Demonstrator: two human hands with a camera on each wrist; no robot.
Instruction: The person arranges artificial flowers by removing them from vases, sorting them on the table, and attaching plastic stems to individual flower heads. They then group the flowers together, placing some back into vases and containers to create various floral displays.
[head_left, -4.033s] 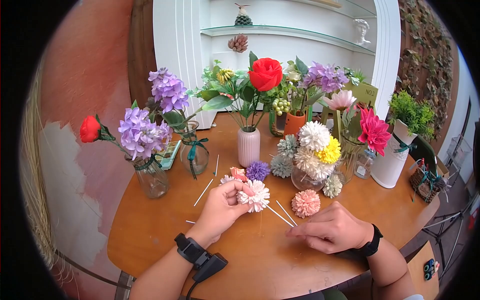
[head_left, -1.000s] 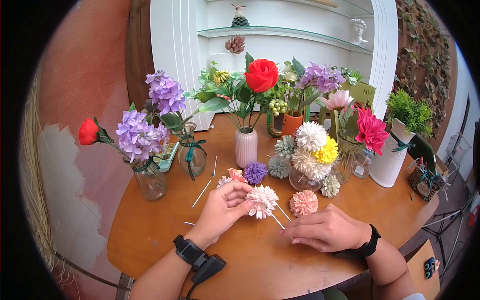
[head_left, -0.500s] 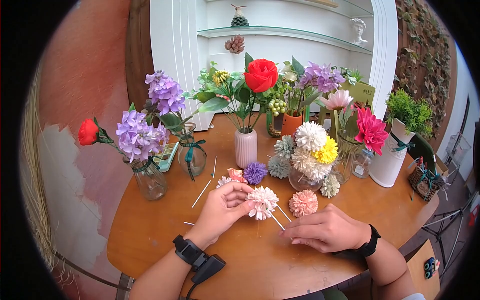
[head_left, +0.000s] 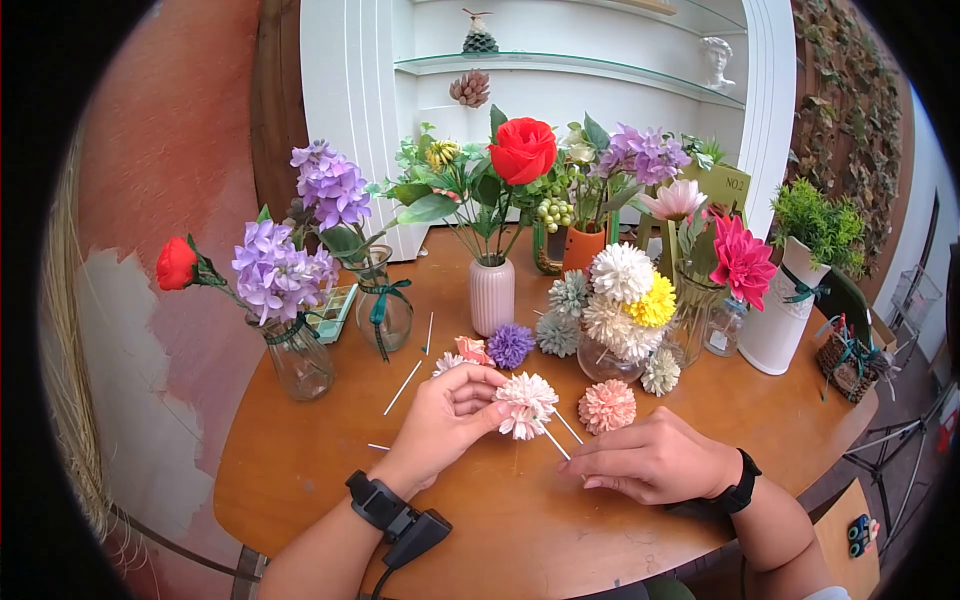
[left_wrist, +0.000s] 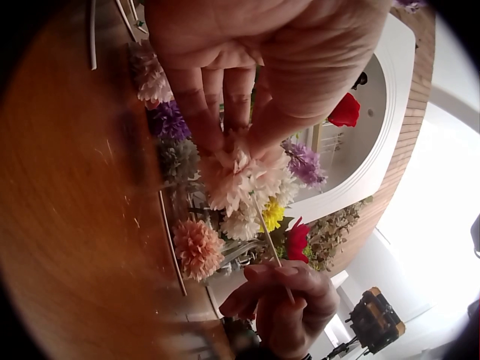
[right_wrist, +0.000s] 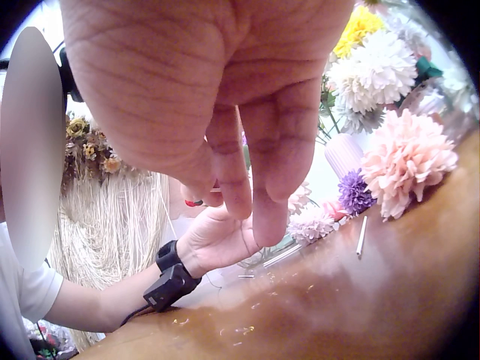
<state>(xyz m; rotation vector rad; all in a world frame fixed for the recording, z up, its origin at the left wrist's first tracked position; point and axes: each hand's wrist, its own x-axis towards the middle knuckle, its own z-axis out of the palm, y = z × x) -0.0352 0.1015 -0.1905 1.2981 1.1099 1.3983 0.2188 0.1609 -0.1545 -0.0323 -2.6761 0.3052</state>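
Note:
My left hand pinches a pale pink pompom flower by its petals, thumb in front, just above the table. A thin white stick runs from the flower's base to my right hand, whose thumb and fingertips pinch its lower end. In the left wrist view, the stick meets the underside of the flower near its middle. From the right wrist, my right fingers hide most of the stick and the held flower. A coral pompom flower lies just beyond the right hand.
Loose white sticks lie left of the hands, and another beside the held one. A purple pompom and a peach flower lie behind. Further back stand a pink ribbed vase, a round glass vase and several other flower vases.
Over four seconds the held flower has turned and shifted right, nearer the right hand, and less of the stick shows between them. During the last second both hands stay almost still.

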